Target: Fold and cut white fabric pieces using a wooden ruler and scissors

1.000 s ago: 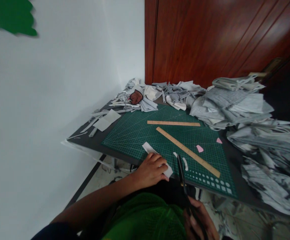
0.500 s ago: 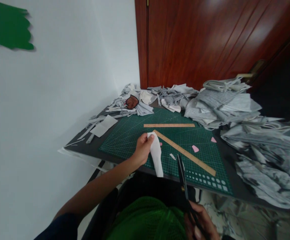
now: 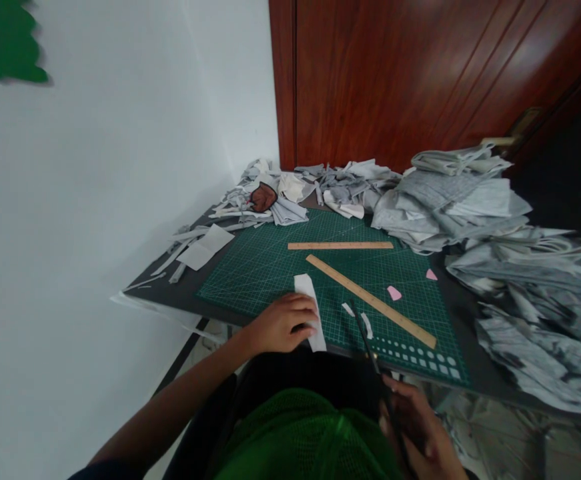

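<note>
A white piece of fabric or paper [image 3: 304, 285] lies lengthwise at the front edge of the green cutting mat [image 3: 250, 267]. Across its middle, my left hand [image 3: 290, 322] has its fingers curled over it and pressed together; part of the piece is hidden beneath them. My right hand [image 3: 423, 427], low at the right and partly in shadow, grips black scissors [image 3: 367, 343]. Their blades appear closed and point forward over the mat. Beside the blades lie two small white offcuts, one [image 3: 348, 309] on the left and a curved one [image 3: 367, 326] on the right.
Two wooden rulers, one slanted [image 3: 370, 300] and one level [image 3: 340, 246], lie on the mat near a pink scrap [image 3: 394, 293]. Grey fabric stacks [image 3: 450, 200] stand at the right. Scraps [image 3: 350, 183] and a brown, dark-edged piece [image 3: 263, 198] lie at the back, near the wall and door.
My left hand has moved from the white piece's upper end to its middle, and the piece now lies lower on the mat. A curved offcut shows beside the scissors, whose tips swung slightly left.
</note>
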Motion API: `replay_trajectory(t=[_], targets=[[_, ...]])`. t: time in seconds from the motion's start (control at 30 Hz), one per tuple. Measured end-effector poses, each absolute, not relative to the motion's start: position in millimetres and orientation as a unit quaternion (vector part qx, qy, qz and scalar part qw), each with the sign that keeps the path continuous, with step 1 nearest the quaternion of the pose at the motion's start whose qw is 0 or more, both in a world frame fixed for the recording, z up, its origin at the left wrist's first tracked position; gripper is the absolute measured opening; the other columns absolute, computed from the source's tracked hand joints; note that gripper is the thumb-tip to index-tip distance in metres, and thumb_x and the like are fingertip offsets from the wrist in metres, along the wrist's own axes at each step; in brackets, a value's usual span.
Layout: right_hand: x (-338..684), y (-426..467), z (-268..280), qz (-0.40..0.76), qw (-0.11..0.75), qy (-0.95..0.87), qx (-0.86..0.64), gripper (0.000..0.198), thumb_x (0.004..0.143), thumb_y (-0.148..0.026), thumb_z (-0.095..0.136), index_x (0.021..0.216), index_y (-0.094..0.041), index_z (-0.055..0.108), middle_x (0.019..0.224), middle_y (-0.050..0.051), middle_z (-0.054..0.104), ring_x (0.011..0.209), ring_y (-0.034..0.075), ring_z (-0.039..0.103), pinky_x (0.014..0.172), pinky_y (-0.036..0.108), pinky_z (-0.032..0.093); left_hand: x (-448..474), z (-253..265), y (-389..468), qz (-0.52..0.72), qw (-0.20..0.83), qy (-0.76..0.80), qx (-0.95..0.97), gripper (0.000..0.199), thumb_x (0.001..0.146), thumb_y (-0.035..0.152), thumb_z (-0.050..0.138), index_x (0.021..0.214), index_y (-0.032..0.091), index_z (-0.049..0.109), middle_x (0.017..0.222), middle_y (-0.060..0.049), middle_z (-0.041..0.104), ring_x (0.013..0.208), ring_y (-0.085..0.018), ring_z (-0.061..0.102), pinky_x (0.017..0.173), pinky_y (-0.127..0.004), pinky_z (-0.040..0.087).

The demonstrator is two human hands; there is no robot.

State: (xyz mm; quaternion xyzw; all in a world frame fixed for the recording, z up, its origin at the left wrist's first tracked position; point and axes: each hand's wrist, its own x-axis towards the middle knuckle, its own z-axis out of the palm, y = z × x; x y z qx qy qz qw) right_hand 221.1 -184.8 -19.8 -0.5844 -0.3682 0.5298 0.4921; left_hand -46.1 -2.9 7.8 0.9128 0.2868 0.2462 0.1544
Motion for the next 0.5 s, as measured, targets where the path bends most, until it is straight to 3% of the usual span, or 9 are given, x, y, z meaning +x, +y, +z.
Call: replay_trajectory(t=[0.1,0.27,0.33,0.5], targets=[[261.2,-160.2,-14.1,0.404,0.423,-0.473,-0.658,0.061,0.077,-0.055,0.079,0.129,-0.029,0.060,0.112,0.010,0.076,0.105,0.032,0.073,0.092,0.042,0.058,-44.5,10.0,-9.5,0.201,0.142,0.274,0.930,0.048,0.085,0.046,0.077,0.124,0.021,0.067,0.128,-0.010,0.066,0.126,-0.027,0.057,0.112,-0.042,0.044],[342.8,-95.0,0.8,0.116,0.244,-0.626,-0.731,0.052,0.083,-0.042,0.059,0.132,-0.024,0.058,0.107,0.015,0.078,0.082,0.036,0.076,0.068,0.043,0.058,-22.3,-3.0,-23.7,0.198,0.077,0.307,0.928,0.083,0.085,0.072,0.065,0.146,0.017,0.052,0.145,-0.016,0.058,0.139,-0.033,0.046,0.118,-0.050,0.035],[367.0,-68.0,6.9,0.049,0.226,-0.649,-0.725,0.053,0.085,-0.038,0.054,0.133,-0.018,0.058,0.108,0.017,0.078,0.085,0.036,0.076,0.068,0.041,0.057,-6.3,-9.5,-31.6,0.212,0.065,0.350,0.910,0.086,0.087,0.077,0.057,0.147,0.016,0.050,0.147,-0.017,0.055,0.140,-0.035,0.045,0.118,-0.051,0.034],[393.8,-20.6,11.2,-0.038,0.188,-0.684,-0.704,0.042,0.086,-0.032,0.051,0.122,-0.018,0.068,0.102,0.015,0.079,0.087,0.032,0.075,0.071,0.037,0.056,25.3,-15.0,-40.7,0.270,0.086,0.440,0.852,0.071,0.096,0.066,0.054,0.146,0.016,0.050,0.144,-0.016,0.056,0.137,-0.035,0.046,0.115,-0.054,0.035]])
